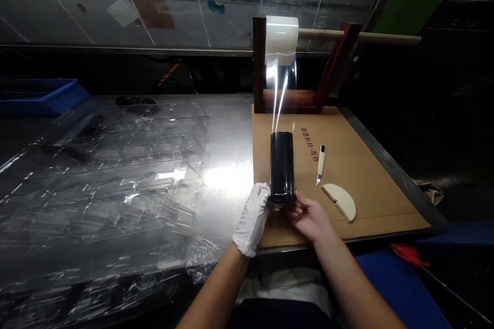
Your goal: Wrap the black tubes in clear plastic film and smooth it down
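Note:
A glossy black panel (282,164), long and narrow, is held over the cardboard sheet. My left hand (252,221), in a white glove, closes on its lower left corner. My bare right hand (309,215) grips the lower right corner, with fingertips curled at the near edge. Clear film (278,105) stretches from the panel's far end up to a film roll (282,36) on a wooden stand (259,69). To the right of the panel lie a utility knife (320,164) with its blade out and a cream half-disc squeegee (341,201).
Clear plastic blister trays (154,159) cover the left of the metal table (227,164). A cardboard sheet (370,180) lies under the work. At the far left is a blue bin (54,95); crumpled plastic (203,257) hangs at the near edge.

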Available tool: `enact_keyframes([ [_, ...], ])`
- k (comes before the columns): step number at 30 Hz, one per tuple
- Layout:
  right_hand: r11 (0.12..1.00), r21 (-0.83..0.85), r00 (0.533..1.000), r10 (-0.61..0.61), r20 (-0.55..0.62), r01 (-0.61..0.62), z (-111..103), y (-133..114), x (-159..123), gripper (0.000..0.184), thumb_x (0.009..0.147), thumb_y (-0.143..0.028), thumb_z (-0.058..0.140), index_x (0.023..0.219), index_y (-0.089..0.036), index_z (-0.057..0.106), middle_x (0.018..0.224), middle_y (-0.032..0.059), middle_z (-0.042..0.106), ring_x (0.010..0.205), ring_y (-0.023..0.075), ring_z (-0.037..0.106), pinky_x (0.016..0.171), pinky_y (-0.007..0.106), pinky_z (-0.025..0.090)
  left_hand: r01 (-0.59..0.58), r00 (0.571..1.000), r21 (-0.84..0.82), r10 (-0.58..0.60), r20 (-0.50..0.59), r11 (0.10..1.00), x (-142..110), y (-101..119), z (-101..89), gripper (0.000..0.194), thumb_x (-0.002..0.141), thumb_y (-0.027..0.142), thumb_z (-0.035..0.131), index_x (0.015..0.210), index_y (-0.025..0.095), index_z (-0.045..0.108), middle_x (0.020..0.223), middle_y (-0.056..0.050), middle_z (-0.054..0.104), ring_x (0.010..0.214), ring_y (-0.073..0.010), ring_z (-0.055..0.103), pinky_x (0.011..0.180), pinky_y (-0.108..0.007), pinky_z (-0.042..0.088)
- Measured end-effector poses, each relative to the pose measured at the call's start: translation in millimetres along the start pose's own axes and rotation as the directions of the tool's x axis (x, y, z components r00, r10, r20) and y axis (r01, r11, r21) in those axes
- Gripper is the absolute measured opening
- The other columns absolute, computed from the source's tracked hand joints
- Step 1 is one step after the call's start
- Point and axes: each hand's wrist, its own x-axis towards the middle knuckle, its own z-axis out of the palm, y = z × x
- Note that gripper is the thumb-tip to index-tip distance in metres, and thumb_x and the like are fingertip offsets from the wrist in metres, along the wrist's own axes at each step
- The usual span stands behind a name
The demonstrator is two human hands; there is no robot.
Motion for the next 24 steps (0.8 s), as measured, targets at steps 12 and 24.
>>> enact_keyframes([
  [12,0.997,0.044,0.993,-0.059,-0.099,0.064,18.5,-5.9,1.3,0.036,0.057,-0.039,0.084,0.085,-0.021,0.07,0.075,-0.0013,0.066,0.057,0.0095,0.052,0.047,0.02,0.038,0.053,0.992,0.18,-0.032,-0.119,0.982,-1.9,6.9,5.1,0.026,0.085,0.045,0.055,0.077,0.021,0.049,0.071,0.004,0.053,0.062,-0.0108,0.051,0.059,-0.024,0.044],
  [24,0.994,0.087,0.986,-0.059,-0.158,0.073,20.1,-5.8,-3.4,0.035,0.055,-0.036,0.085,0.084,-0.02,0.073,0.073,-0.0012,0.07,0.055,0.009,0.056,0.049,0.019,0.041,0.052,0.939,0.455,0.112,-0.325,0.889,8.8,-2.4,-4.1,0.03,0.085,0.037,0.053,0.107,0.018,0.044,0.102,-0.01,0.062,0.087,-0.0195,0.063,0.073,-0.033,0.051],
])
